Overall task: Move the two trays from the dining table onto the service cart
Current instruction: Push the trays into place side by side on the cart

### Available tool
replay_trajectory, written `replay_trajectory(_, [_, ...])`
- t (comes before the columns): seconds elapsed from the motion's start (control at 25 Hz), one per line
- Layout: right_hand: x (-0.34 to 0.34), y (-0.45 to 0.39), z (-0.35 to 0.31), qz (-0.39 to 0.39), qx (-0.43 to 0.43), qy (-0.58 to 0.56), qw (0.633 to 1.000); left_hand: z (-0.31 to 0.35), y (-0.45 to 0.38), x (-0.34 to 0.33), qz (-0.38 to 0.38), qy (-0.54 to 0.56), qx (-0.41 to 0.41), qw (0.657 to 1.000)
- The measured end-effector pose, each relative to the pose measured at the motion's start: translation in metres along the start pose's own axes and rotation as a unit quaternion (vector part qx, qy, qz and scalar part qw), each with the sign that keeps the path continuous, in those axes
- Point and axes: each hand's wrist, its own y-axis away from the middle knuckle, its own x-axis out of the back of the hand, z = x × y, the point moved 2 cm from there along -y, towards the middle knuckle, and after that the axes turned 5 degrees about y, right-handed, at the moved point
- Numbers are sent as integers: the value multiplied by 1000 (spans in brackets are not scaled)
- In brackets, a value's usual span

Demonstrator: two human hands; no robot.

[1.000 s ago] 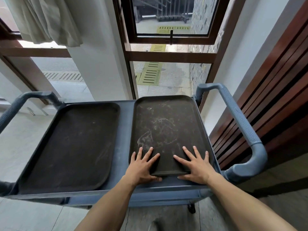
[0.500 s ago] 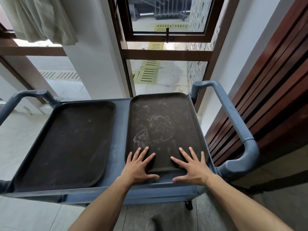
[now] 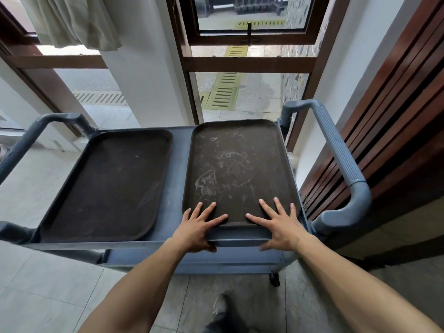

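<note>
Two dark brown trays lie flat side by side on the top shelf of a blue-grey service cart (image 3: 177,179). The left tray (image 3: 108,188) is untouched. The right tray (image 3: 237,169) has pale scuff marks. My left hand (image 3: 197,227) rests on the right tray's near left corner with fingers spread, thumb over the cart's front lip. My right hand (image 3: 278,224) rests on its near right corner, fingers also spread flat. Neither hand grips the tray.
The cart has a ribbed handle on the right (image 3: 341,164) and another on the left (image 3: 28,140). A wooden slatted wall (image 3: 396,116) stands close on the right. Windows and a white pillar (image 3: 141,80) are behind the cart. My shoe (image 3: 223,313) is on the tiled floor.
Both hands have slid slightly back toward the near edge of the right tray. The tray sits a little further in on the cart. My view has shifted slightly.
</note>
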Motion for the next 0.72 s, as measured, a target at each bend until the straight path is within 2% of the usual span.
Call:
replay_trajectory(0.36, [-11, 27, -22, 39, -29, -20, 999, 20, 20, -16, 35, 33, 24, 999])
replay_trajectory(0.6, [-16, 43, -31, 37, -46, -23, 998, 23, 29, -17, 14, 17, 13, 1000])
replay_trajectory(0.72, [-14, 50, -32, 4, -48, -35, 998, 28, 38, -17, 1, 20, 34, 999])
